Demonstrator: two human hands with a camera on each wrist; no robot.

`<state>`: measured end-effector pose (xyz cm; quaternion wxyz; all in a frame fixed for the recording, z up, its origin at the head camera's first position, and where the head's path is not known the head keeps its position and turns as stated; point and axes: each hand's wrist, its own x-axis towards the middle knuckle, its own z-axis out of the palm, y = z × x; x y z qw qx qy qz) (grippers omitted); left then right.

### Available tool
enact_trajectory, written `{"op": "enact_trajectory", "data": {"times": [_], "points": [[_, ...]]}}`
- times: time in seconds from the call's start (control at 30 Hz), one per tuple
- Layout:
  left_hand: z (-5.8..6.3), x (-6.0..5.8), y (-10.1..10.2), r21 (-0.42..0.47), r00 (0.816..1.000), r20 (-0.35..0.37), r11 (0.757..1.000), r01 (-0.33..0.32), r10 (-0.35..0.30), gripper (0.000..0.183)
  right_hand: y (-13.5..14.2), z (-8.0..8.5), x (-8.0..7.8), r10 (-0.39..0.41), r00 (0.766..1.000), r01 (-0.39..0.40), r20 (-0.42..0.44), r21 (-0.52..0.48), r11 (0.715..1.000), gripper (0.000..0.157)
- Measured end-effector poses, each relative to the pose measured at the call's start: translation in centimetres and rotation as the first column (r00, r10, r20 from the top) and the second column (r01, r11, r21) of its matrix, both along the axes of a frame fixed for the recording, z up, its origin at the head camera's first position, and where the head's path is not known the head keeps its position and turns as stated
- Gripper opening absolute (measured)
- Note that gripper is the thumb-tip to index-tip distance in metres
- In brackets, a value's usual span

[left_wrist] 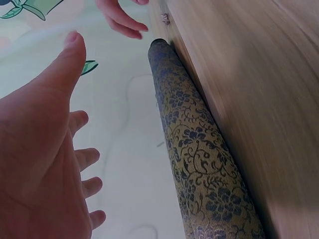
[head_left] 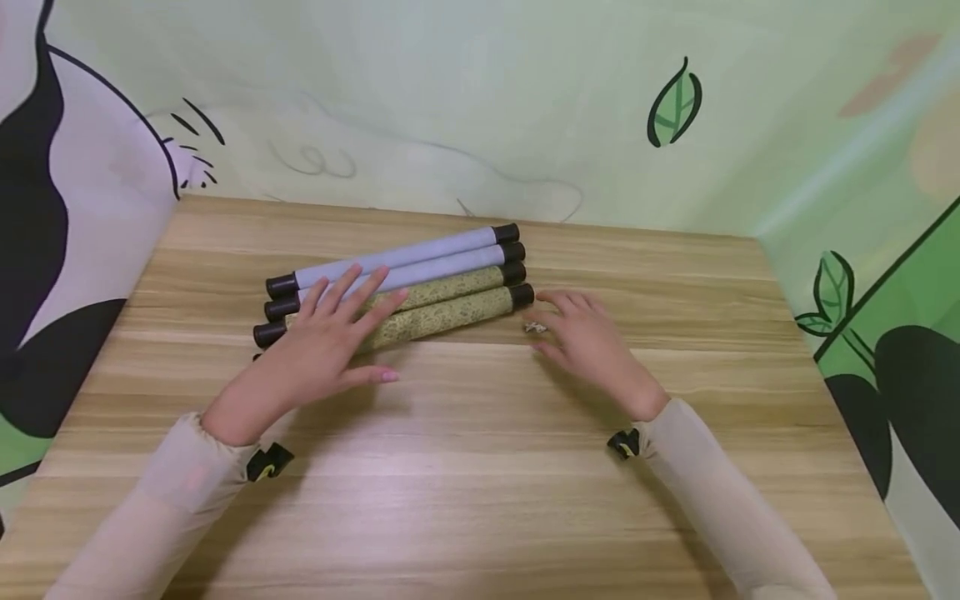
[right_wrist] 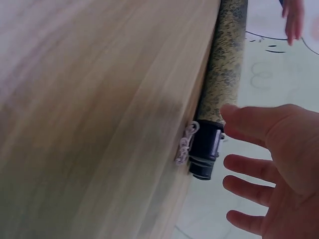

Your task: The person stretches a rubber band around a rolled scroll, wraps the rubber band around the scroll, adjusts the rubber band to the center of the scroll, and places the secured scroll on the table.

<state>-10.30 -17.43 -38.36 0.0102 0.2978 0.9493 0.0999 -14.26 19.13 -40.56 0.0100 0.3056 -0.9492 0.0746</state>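
Four rolled scrolls lie side by side on the wooden table, slanting up to the right, all with black end knobs. Two light blue scrolls [head_left: 405, 252] are at the back and two gold floral-patterned scrolls [head_left: 457, 313] at the front. Over their left part my left hand [head_left: 318, 354] hovers with fingers spread, holding nothing; in the left wrist view it is apart from the front gold scroll [left_wrist: 194, 149]. My right hand [head_left: 592, 342] is beside the front scroll's right black knob [right_wrist: 204, 149], fingers loosely extended. A small bundle of pale cord [right_wrist: 184, 147] lies against that knob.
The wooden table [head_left: 480, 467] reaches back to a wall [head_left: 450, 108] painted with leaves and black-and-white shapes. Side walls stand along its left and right edges. A black strap buckle [head_left: 270, 461] hangs at each wrist.
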Motion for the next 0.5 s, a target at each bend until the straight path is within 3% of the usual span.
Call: {"op": "enact_trajectory", "data": {"times": [0.23, 0.5], "points": [[0.3, 0.3, 0.6, 0.007, 0.999, 0.003, 0.999, 0.041, -0.041, 0.096, -0.9, -0.7, -2.0, 0.018, 1.0, -0.019, -0.019, -0.033, 0.999, 0.028], [0.1, 0.7, 1.3, 0.012, 0.997, -0.005, 0.997, 0.075, -0.075, 0.095, -1.4, -1.8, -3.1, 0.027, 1.0, -0.027, -0.013, 0.005, 1.0, 0.012]]}}
